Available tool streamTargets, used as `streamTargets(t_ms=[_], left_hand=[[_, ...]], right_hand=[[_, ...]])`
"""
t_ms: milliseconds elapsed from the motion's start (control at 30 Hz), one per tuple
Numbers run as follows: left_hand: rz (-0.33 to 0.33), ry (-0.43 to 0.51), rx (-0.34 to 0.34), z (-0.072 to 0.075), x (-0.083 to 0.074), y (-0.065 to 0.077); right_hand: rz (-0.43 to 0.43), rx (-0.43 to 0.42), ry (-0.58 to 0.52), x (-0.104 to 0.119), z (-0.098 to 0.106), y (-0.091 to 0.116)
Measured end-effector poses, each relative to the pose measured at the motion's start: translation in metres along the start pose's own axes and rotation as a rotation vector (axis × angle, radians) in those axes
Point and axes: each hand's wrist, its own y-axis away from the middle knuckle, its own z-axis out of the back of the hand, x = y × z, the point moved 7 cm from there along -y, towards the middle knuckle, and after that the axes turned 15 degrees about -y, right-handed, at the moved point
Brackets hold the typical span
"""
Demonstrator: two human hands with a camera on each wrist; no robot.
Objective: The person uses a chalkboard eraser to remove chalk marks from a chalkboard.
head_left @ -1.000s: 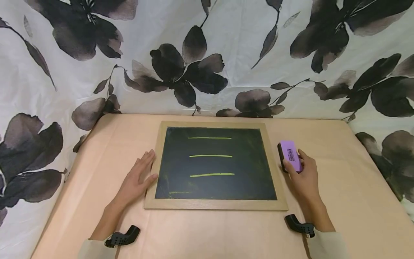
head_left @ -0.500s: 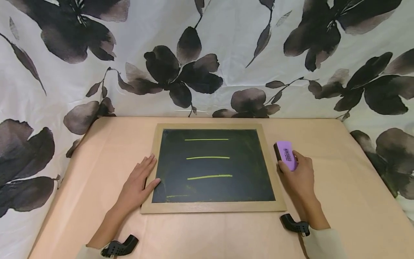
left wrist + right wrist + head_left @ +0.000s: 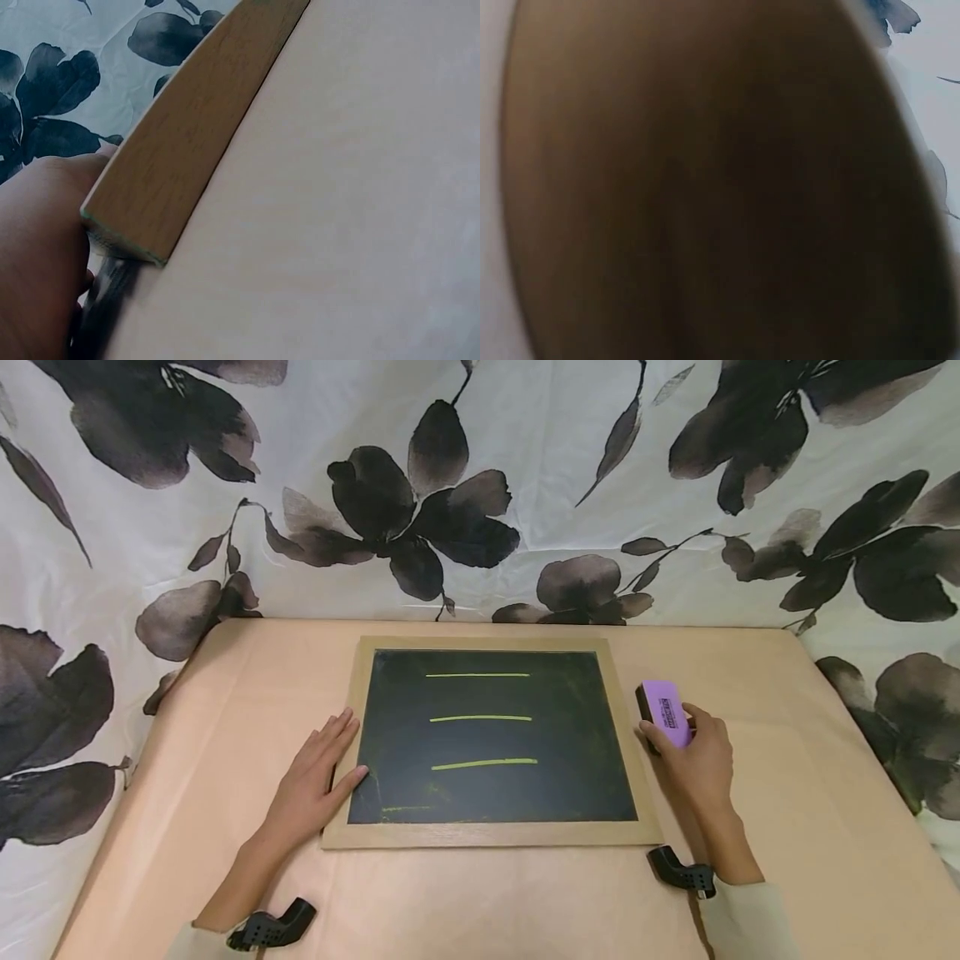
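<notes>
A wood-framed chalkboard [image 3: 487,793] lies flat on the table, with three yellow chalk lines [image 3: 480,718] across it and faint yellow smudges near its lower left. My left hand [image 3: 307,785] rests at the board's left side, fingers straight, thumb over the frame. The left wrist view shows the frame's wooden edge [image 3: 172,135] beside that hand. To the right of the board, my right hand [image 3: 697,760] grips a purple eraser [image 3: 666,706] with a dark underside, thumb on its left side and fingers on its right. In the right wrist view a blurred dark brown shape fills most of the picture.
The table [image 3: 495,902] has a pale peach cover. Behind it and along both sides hangs a white cloth [image 3: 562,443] printed with dark flowers. A black wrist camera [image 3: 273,927] sits on the left wrist, another black wrist camera [image 3: 681,870] on the right.
The head view has shifted slightly. My left thumb has come a little further over the frame's left edge. My right hand keeps its grip on the eraser beside the board.
</notes>
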Motion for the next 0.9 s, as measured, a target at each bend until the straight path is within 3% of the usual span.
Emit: streamTargets(t_ms=[300, 567, 733, 900], left_hand=[[0.013, 0.014, -0.019, 0.013, -0.005, -0.001], [0.006, -0.005, -0.035, 0.014, -0.005, 0.001], [0.012, -0.008, -0.005, 0.006, -0.002, 0.0], [0.019, -0.008, 0.007, 0.001, 0.0, 0.0]], right_hand=[[-0.003, -0.012, 0.055, 0.012, 0.011, 0.003], [0.071, -0.042, -0.04, 0.025, 0.009, 0.003], [0.092, 0.055, -0.099, 0.052, 0.0, 0.0], [0.158, 0.191, -0.048, 0.085, -0.026, -0.013]])
